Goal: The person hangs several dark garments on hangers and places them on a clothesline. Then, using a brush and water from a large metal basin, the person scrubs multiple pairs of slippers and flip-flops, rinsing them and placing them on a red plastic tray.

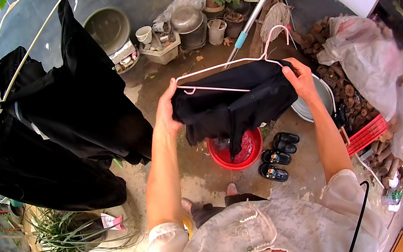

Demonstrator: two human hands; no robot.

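In front of me a damp-looking black garment (pixel 260 99) hangs in folds over a pale pink clothes hanger (pixel 216 68). My left hand (pixel 168 109) grips the left end of the cloth, its thumb against the hanger's corner. On the other side, my right hand (pixel 299 76) pinches the cloth close to the hanger's neck, thumb on top. The hanger's hook points up and to the right. Below the garment stands a red plastic basin (pixel 236 167) with water in it; a dangling tip of cloth overlaps it from my view.
Black clothing (pixel 77 118) hangs close on my left from a light hanger (pixel 31 48). Black sandals (pixel 274 157) lie right of the basin. Beyond lean a mop (pixel 249 27) and flowerpots (pixel 217 30). Firewood (pixel 350 90), a metal basin (pixel 322 101) and a red crate (pixel 367 135) flank my right.
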